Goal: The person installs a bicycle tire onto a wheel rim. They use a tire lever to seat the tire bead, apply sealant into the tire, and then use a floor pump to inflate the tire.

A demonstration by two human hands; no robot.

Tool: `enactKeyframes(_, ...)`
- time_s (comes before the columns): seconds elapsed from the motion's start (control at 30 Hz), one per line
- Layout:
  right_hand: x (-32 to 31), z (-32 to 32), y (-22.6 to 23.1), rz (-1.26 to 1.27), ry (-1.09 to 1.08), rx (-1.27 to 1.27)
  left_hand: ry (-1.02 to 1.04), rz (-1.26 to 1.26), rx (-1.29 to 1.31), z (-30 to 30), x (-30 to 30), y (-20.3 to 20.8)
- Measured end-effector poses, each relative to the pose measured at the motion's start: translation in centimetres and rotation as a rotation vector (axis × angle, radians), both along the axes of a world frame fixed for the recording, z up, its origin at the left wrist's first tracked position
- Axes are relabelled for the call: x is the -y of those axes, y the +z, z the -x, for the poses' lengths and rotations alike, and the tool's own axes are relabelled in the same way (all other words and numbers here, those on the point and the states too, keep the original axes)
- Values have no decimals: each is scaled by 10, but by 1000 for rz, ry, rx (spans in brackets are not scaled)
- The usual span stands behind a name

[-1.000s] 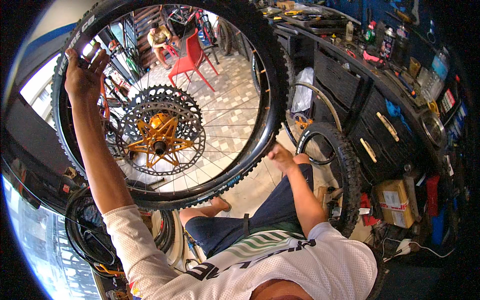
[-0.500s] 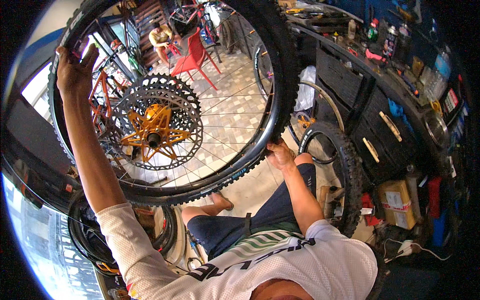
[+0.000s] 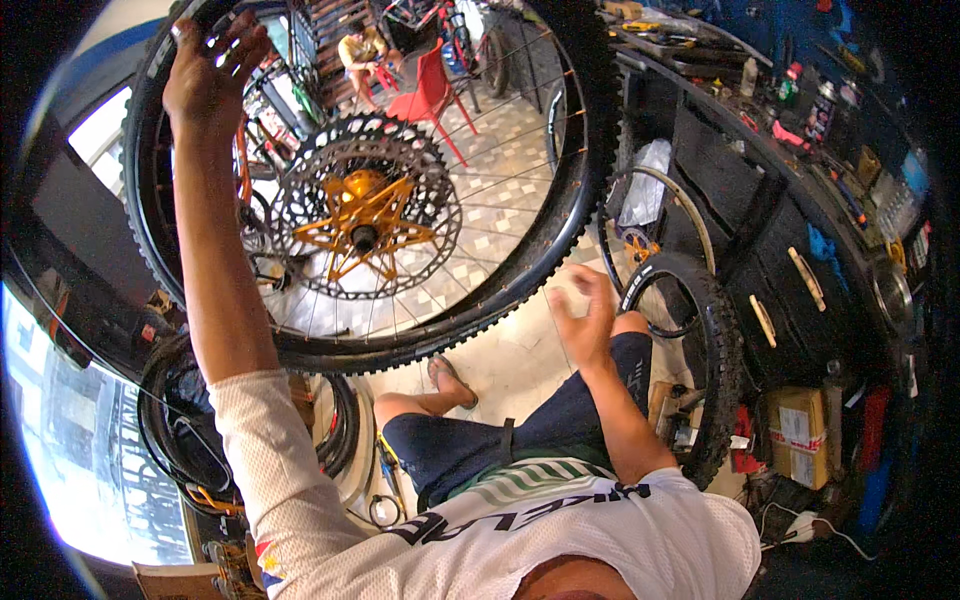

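Note:
A large bicycle wheel with a black knobby tyre fills the upper left, upright before me. Its hub carries a brake rotor with a gold star-shaped centre, and a toothed black cassette shows behind it. My left hand is raised at the wheel's upper left, over the rim and tyre, fingers stretched and apart; whether it touches them is hard to tell. Just below the tyre's lower right edge, my right hand hangs in the air, fingers loosely bent and apart, holding nothing.
Another knobby-tyred wheel stands to my right, beside a thinner wheel. Farther right runs a dark workbench with bottles and tools, a cardboard box below. A red chair and a seated person are beyond the wheel.
My right hand has come off the tyre and its fingers have parted. The wheel and my left hand sit higher and farther right in the picture; the background has shifted right too.

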State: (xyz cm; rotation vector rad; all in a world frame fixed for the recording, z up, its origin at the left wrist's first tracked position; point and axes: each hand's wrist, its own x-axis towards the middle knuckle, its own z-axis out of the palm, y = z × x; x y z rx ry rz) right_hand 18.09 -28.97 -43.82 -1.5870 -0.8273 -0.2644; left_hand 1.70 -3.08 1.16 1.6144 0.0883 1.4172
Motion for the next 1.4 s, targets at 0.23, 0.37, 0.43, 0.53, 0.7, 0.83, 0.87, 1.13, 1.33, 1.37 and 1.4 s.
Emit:
enactKeyframes(0.23, -87, 38, 93, 146, 61, 606, -80, 146, -31, -9, -4, 14)
enactKeyframes(0.37, -100, 34, 81, 46, 136, 599, -96, 119, -81, -18, 6, 7)
enactKeyframes(0.43, -100, 42, 92, 81, 182, 545, -245, 150, -177, -21, -2, 14)
enactKeyframes(0.53, -108, 48, 111, 31, 138, 441, -304, 73, -217, -28, -7, 31)
enactKeyframes(0.7, -115, 48, 129, -50, 58, 366, 132, -238, -461, 26, 0, 28)
enactKeyframes(0.83, -104, 26, 135, 60, -55, 313, 901, -387, -90, 156, -51, -100)
enactKeyframes(0.87, -106, 23, 134, 31, -42, 334, 866, -182, -53, 181, -68, -140)
enactKeyframes(1.13, -115, 32, 145, -38, 25, 167, 119, 776, 244, 144, -25, -319)
enactKeyframes(1.33, -115, 36, 149, -230, 80, 181, 50, 759, 338, 141, -45, -320)
enactKeyframes(1.37, -115, 28, 146, -200, 62, 201, 13, 786, 341, 136, -48, -319)
enactKeyframes(1.4, -114, 25, 144, -169, 49, 215, -15, 815, 341, 135, -49, -321)
